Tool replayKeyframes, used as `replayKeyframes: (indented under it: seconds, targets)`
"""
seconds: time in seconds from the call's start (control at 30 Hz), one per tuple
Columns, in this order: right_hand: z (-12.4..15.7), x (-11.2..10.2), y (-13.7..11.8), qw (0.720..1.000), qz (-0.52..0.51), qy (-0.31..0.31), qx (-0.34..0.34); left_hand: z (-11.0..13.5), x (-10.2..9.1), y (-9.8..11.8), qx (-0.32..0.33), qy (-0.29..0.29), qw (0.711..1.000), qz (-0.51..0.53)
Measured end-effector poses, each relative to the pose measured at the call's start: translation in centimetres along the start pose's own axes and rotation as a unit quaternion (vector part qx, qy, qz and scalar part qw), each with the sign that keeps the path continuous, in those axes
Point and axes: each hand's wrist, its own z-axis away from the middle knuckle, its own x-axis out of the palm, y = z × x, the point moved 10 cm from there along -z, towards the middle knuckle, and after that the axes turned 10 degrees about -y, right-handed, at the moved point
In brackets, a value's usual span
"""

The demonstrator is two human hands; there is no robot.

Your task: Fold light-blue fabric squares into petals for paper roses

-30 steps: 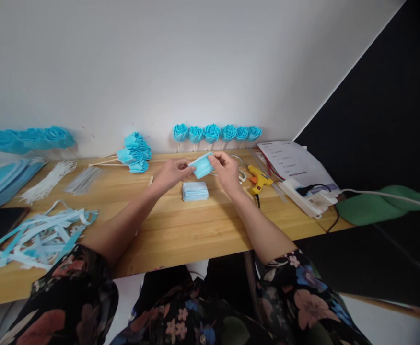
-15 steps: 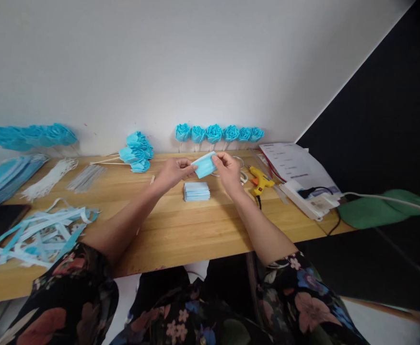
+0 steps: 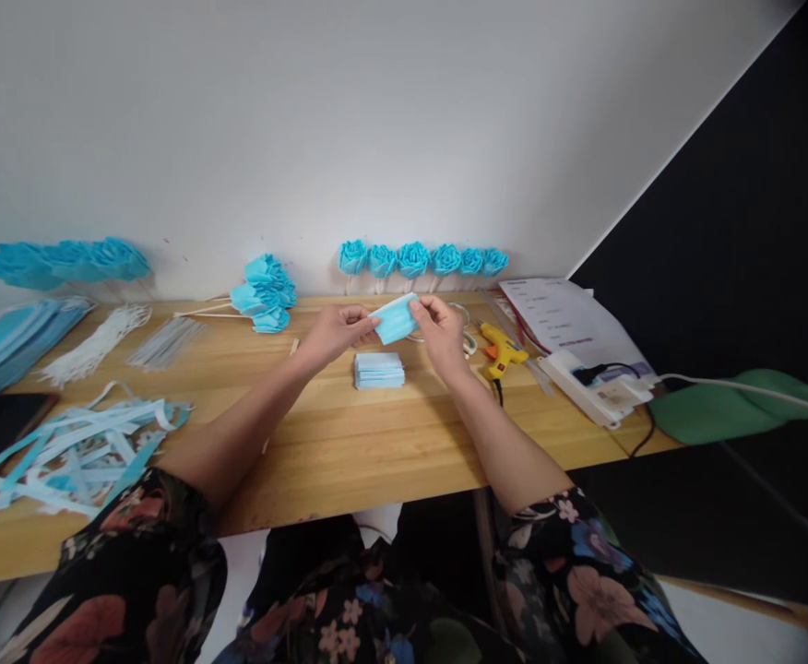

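Note:
A blue piece of mask fabric (image 3: 396, 320) is stretched between my two hands, tilted, above the table. My left hand (image 3: 343, 332) pinches its left end between thumb and fingers. At its upper right corner, my right hand (image 3: 440, 334) grips it the same way. Just below lies a neat stack of cut blue-and-white mask pieces (image 3: 379, 371) on the wood. Behind my hands, several blue fabric roses (image 3: 413, 260) on pale sticks stand in a row by the wall. My right hand partly hides a pale coiled cord or roll behind it.
A yellow glue gun (image 3: 502, 350) and a white power strip (image 3: 594, 392) lie on the right. Cut strips (image 3: 86, 452), white ear loops (image 3: 100, 343), grey wires (image 3: 167, 343), a dark phone (image 3: 3, 429) and a mask pile (image 3: 17, 341) occupy the left. More roses (image 3: 266, 293) lie nearby.
Almost nothing differs. Both hands keep the fabric piece in the same place, and the whole view has shifted very slightly.

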Motion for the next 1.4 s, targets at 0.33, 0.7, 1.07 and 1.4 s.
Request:
replayKeyframes:
  seconds: [0.33,0.7,1.07,1.4]
  targets:
    - [1.0,1.9,-3.1,0.983,0.155,-0.056,-0.085,0.2,0.2,2.4,0.064,-0.005,0.996,-0.066]
    - [0.8,3.7,-1.3,0.986,0.088,-0.138,-0.018,0.6,0.1,1.7,0.054,0.030,0.997,0.039]
    - [-0.2,3.1,0.1,0.989,0.074,-0.129,-0.012,0.2,-1.6,0.3,0.029,0.068,0.987,0.141]
    - [0.1,2.7,-1.9,0.986,0.103,-0.120,-0.060,0.1,-1.2,1.6,0.113,0.051,0.990,0.068]
